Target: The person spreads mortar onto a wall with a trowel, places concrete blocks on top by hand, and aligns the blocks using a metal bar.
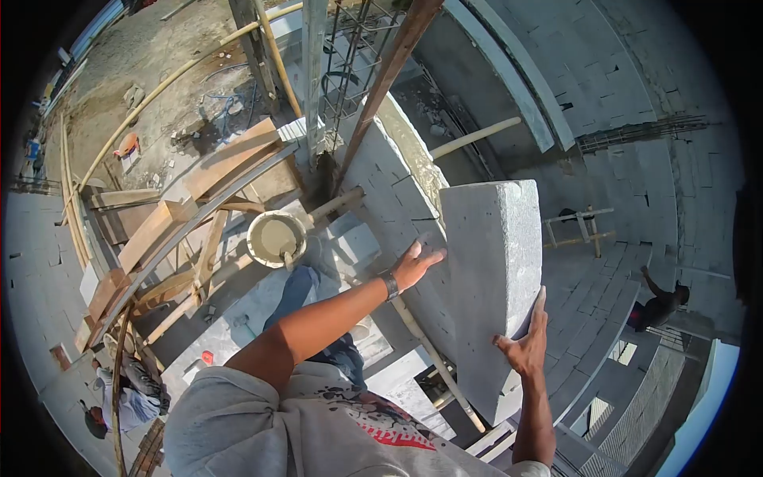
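A large light-grey aerated concrete block point(477, 294) stands on end, slightly tilted, beside a wall of similar blocks point(389, 187). My right hand point(524, 342) grips its right side, thumb across the smooth face and fingers along the rough side. At the block's left edge, close against the wall, my left hand point(420, 266) holds it with the fingertips partly hidden. Wet grey mortar point(409, 147) covers the wall's top, reaching to the block's upper end. Left of my left arm sits a bucket point(276, 238) of grey mortar with a tool in it.
Steel rebar point(362, 48) and a wooden post point(389, 79) rise beyond the wall. Timber planks point(230, 159) and bamboo poles point(171, 75) lie to the left. One person point(131, 393) is at lower left, another point(660, 306) at far right. Openings show below the platform.
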Tool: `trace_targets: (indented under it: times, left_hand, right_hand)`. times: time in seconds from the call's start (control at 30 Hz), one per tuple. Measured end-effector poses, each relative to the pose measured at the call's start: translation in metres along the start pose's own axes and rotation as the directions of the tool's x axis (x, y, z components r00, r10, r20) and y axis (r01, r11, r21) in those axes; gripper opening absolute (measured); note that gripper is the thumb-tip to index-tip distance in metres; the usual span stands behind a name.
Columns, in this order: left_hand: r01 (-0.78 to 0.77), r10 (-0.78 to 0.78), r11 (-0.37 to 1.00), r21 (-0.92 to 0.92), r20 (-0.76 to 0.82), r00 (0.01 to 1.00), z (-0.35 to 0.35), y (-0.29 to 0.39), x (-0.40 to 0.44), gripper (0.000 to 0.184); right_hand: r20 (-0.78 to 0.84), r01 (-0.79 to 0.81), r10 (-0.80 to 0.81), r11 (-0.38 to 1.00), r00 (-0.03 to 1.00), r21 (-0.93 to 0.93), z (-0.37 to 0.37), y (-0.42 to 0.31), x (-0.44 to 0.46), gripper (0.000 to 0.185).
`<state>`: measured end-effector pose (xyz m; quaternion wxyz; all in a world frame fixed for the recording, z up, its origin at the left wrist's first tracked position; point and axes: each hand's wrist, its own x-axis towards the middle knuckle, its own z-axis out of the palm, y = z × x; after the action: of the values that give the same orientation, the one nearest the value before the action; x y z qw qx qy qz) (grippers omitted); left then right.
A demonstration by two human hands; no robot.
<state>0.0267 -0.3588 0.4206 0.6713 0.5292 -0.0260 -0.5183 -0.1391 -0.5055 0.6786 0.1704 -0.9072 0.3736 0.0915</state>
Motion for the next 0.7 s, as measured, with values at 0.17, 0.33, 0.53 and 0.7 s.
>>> trace_targets:
  times: [0.17,0.33,0.53,0.7]
  left_hand:
    - [-0.029,0.021,0.999,0.046,0.165,0.986,0.002,0.074,0.017,0.122]
    - [0.109,-0.020,0.942,-0.316,0.270,0.963,0.016,0.109,0.042,0.120]
    - [0.099,-0.052,0.871,-0.482,0.110,0.993,-0.015,0.111,0.084,0.127]
    - [0.093,-0.032,0.840,-0.534,0.123,0.992,-0.038,0.114,0.091,0.125]
  right_hand:
    - [0.011,0.130,-0.129,0.988,0.992,-0.081,-0.002,-0.066,0.133,0.136]
    - [0.047,0.211,-0.206,0.952,0.977,-0.221,0.031,-0.109,0.236,0.137]
    - [0.116,0.293,-0.271,0.921,0.955,-0.257,0.070,-0.152,0.289,0.138]
    - [0.130,0.325,-0.302,0.916,0.944,-0.233,0.085,-0.163,0.304,0.138]
